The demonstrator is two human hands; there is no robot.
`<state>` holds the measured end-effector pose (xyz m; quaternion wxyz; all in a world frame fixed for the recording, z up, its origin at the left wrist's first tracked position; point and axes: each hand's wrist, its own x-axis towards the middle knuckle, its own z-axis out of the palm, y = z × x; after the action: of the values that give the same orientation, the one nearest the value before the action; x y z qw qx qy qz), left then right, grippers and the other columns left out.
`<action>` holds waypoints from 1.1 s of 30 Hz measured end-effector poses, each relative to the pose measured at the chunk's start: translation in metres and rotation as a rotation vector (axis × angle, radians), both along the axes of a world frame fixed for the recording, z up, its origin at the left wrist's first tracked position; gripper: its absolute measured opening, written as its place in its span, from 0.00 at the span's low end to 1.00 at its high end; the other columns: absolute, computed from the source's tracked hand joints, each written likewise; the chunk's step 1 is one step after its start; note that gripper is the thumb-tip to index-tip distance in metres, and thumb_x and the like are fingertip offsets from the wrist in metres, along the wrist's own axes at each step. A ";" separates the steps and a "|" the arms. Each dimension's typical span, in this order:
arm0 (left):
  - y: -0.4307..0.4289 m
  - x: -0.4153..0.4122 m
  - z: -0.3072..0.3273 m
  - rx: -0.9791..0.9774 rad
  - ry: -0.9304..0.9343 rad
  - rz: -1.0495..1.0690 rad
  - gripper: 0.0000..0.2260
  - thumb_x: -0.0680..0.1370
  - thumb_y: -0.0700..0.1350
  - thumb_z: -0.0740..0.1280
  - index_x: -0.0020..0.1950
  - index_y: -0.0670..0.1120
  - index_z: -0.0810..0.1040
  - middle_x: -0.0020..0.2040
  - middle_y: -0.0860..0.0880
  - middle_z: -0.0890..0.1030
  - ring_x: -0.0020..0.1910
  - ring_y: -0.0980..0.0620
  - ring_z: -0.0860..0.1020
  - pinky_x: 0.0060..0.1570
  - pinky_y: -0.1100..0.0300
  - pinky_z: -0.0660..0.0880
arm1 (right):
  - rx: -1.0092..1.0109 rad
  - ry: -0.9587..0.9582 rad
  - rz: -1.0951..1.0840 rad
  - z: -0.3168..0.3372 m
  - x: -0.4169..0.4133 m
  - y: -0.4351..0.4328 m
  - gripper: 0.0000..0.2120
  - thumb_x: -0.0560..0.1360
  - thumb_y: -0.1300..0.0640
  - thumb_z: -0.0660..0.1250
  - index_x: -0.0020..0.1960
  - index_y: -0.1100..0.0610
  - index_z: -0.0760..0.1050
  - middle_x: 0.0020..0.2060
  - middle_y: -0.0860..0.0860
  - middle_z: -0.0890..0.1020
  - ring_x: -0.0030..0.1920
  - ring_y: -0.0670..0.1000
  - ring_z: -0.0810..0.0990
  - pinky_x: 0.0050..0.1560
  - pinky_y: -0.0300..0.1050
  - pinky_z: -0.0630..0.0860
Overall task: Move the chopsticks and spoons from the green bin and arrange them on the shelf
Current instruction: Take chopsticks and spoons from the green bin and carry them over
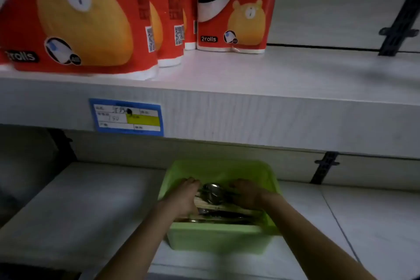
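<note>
A green bin [218,237] stands on the lower shelf [86,207]. Inside it lie metal spoons [213,191] and wooden chopsticks [223,208] in a loose pile. Both of my hands are down inside the bin. My left hand [185,195] rests on the left end of the pile, fingers curled down over it. On the right end sits my right hand [246,193], its fingers bent onto the utensils. The blur and the hands hide whether either one grips anything. The upper shelf [295,79] has bare white board on its right half.
Red paper-roll packs [75,18] with a bear print fill the upper shelf's left half, one more pack [234,11] near the middle. A blue price tag [127,117] is stuck on the shelf's front edge. Black brackets [397,27] hold the back wall.
</note>
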<state>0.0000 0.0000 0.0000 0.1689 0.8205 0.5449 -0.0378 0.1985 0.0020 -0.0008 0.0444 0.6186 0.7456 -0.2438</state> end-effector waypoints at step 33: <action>0.011 0.005 -0.005 -0.087 0.179 0.101 0.39 0.70 0.44 0.72 0.74 0.38 0.53 0.68 0.39 0.71 0.64 0.42 0.72 0.60 0.54 0.71 | -0.006 -0.144 0.098 -0.005 -0.004 0.012 0.18 0.79 0.49 0.58 0.66 0.54 0.69 0.64 0.57 0.75 0.63 0.59 0.74 0.58 0.48 0.71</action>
<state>0.0049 0.0108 -0.0050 0.1567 0.7772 0.5963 -0.1258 0.1946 0.0139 -0.0062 0.1116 0.5970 0.7692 -0.1987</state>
